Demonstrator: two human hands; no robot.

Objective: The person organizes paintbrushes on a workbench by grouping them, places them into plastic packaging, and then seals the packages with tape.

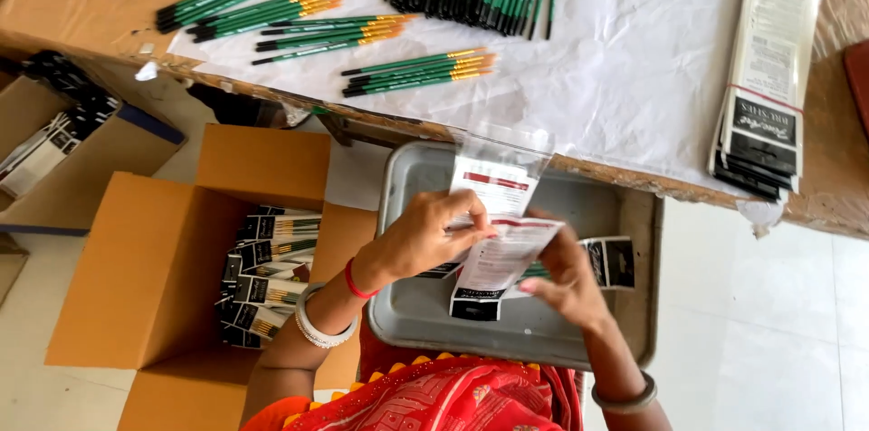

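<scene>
Fingertips of the left hand pinch the upper part of a clear plastic sleeve with a printed card inside, just below centre of the frame, while the right hand closes on the sleeve's lower right side from beneath. Both hands touch it, so neither is nearer. Its long axis runs from the black-printed bottom end at lower left up to the open transparent mouth at upper right, tilted slightly off vertical, and it hangs over a grey metal tray. Left of the tray, an open cardboard box holds filled packs. Along the top of the frame, green-handled brushes lie in small groups on white paper, with a stack of empty sleeves at upper right.
</scene>
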